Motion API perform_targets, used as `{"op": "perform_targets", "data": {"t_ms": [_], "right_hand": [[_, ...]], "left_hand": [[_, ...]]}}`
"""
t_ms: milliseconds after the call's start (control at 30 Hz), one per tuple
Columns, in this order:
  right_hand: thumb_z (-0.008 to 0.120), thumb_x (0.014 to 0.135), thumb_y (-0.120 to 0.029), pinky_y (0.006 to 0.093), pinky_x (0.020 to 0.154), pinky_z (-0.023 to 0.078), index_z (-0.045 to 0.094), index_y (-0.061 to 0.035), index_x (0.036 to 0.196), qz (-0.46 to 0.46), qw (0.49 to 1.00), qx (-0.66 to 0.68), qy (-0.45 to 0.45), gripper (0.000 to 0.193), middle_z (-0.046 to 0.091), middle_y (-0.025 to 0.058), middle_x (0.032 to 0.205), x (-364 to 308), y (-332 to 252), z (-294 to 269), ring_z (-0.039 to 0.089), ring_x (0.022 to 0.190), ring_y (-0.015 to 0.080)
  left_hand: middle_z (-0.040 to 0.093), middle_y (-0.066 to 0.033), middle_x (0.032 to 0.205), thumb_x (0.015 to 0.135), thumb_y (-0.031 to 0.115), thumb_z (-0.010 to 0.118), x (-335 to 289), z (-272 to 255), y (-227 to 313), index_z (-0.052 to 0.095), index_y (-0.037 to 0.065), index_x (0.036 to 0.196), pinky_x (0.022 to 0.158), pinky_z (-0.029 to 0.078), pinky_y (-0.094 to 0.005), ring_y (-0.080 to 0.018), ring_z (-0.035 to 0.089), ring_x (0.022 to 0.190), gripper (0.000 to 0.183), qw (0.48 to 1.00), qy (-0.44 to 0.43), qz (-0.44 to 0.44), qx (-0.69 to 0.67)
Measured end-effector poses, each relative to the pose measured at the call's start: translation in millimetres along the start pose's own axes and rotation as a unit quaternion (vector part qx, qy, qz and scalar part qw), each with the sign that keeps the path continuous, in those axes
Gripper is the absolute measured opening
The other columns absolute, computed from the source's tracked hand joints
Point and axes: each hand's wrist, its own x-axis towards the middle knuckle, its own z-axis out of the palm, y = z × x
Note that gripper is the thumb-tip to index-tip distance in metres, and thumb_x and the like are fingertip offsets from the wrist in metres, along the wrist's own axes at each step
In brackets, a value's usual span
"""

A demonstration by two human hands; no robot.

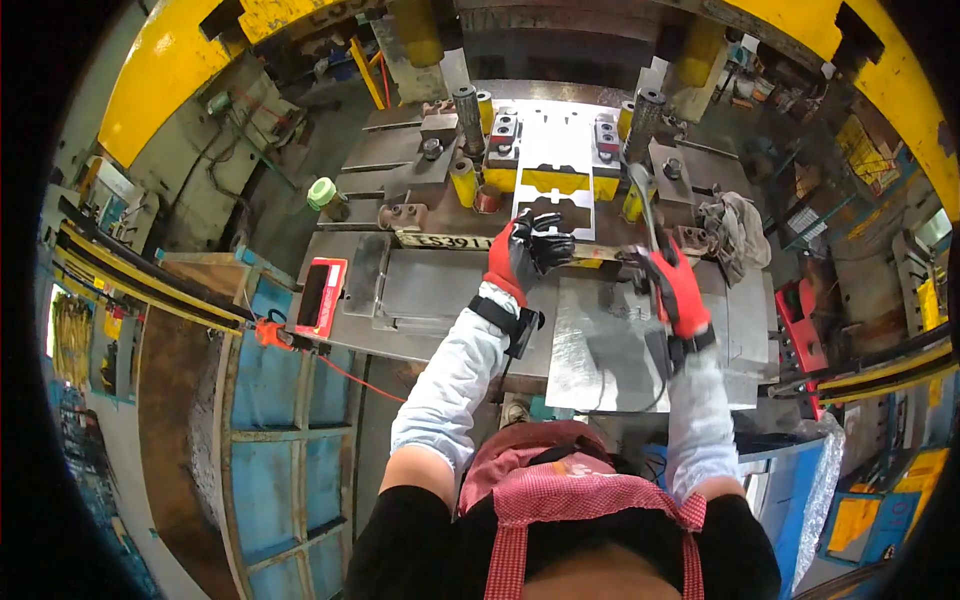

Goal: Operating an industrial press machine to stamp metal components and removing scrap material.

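Observation:
My left hand [535, 252], in a red and black glove, is at the front edge of the press die, by the near end of a bright sheet-metal piece [560, 145] with cut-outs. Its fingers are partly curled and apart, with nothing visible in them. To the right, my right hand [680, 295], in a similar glove, is closed around a long grey metal tool [645, 200]. The tool points up and away past a yellow post; blur hides its exact kind. Below that hand lies a flat shiny metal sheet [590, 350] on the bench.
Dark upright guide pillars [468, 120] flank the die. A red-framed box [322, 297] lies at the bench's left, a grey rag [735, 235] at right. A light-green cap [322, 193] stands far left. Yellow-black bars [150, 280] come in from both sides; a blue rack [265, 400] stands left.

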Motion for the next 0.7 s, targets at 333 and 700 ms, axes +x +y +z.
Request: {"op": "perform_targets", "data": {"t_ms": [333, 700], "right_hand": [[0.053, 0.083, -0.011, 0.0246, 0.044, 0.039, 0.037, -0.0121, 0.128, 0.105, 0.972, 0.104, 0.184, 0.048, 0.057, 0.0066, 0.073, -171, 134, -120, 0.047, 0.05, 0.0112], [0.056, 0.084, -0.025, 0.04, 0.053, 0.049, 0.043, -0.0188, 0.113, 0.153, 0.941, 0.244, 0.177, 0.032, 0.057, 0.0131, 0.091, -184, 145, -142, 0.053, 0.058, 0.023]], "left_hand": [[0.062, -0.0148, 0.095, 0.09, 0.032, 0.042, 3, 6, -8, 0.053, 0.001, 0.108, 0.063, 0.052, -0.0331, -0.0245, 0.062, 0.07, 0.038, 0.993, 0.036, 0.063, 0.092], [0.061, -0.0144, 0.086, 0.091, 0.027, 0.036, 3, 11, -7, 0.05, 0.001, 0.102, 0.062, 0.053, -0.0354, -0.0262, 0.061, 0.069, 0.031, 0.986, 0.091, 0.083, 0.116]]}}
